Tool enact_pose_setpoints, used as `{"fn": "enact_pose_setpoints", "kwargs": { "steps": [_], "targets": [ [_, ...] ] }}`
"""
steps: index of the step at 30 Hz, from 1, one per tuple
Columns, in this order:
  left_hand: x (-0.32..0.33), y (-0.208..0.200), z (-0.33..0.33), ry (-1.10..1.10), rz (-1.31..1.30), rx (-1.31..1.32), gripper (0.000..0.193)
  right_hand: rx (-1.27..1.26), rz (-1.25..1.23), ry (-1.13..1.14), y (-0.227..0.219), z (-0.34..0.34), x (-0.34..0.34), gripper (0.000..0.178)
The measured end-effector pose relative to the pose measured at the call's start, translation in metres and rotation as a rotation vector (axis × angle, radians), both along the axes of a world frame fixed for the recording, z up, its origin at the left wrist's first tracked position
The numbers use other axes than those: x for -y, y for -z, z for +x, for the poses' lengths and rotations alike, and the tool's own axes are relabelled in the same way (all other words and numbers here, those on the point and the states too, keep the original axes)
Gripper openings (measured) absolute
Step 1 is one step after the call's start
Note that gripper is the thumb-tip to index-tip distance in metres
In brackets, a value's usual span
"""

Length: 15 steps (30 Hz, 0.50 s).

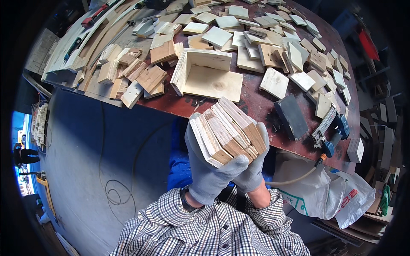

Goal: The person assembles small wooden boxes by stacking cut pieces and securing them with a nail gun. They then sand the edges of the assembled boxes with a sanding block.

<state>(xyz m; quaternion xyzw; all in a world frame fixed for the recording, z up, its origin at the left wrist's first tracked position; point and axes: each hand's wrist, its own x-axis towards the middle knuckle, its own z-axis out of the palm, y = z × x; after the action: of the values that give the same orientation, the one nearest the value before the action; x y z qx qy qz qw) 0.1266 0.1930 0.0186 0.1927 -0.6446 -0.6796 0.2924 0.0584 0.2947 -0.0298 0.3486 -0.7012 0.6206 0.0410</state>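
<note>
At the red table's (261,110) edge | left hand (212,179), right hand (255,167): clamped around stacked wood blocks (225,133)

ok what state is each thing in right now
Left hand: gloved, gripping the wooden stack
Right hand: gloved, gripping it too
Wooden stack: several pieces held together
Corner-shaped wooden piece: open, on the table
Black block: lying down
Nail gun: lying down, hose attached
White plastic bag: crumpled
Loose wood pieces: scattered, partly piled

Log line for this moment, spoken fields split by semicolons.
left hand: holding wood blocks; right hand: holding same blocks; air tool: on table
</note>
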Motion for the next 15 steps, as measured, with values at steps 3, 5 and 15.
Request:
{"fn": "enact_pose_setpoints", "kwargs": {
  "steps": [3,5,15],
  "targets": [
    [0.000,-0.009,0.000,0.005,0.052,-0.044,0.137,-0.028,-0.030,0.000,0.002,-0.001,0.000,0.127],
    [-0.001,-0.013,0.000,0.017,0.146,-0.074,0.138,-0.052,-0.004,-0.003,-0.001,-0.002,-0.001,0.127],
    [0.002,-0.012,0.003,0.053,0.282,-0.045,0.124,-0.122,0.049,-0.003,-0.009,-0.007,-0.001,0.131]
  ]
}}
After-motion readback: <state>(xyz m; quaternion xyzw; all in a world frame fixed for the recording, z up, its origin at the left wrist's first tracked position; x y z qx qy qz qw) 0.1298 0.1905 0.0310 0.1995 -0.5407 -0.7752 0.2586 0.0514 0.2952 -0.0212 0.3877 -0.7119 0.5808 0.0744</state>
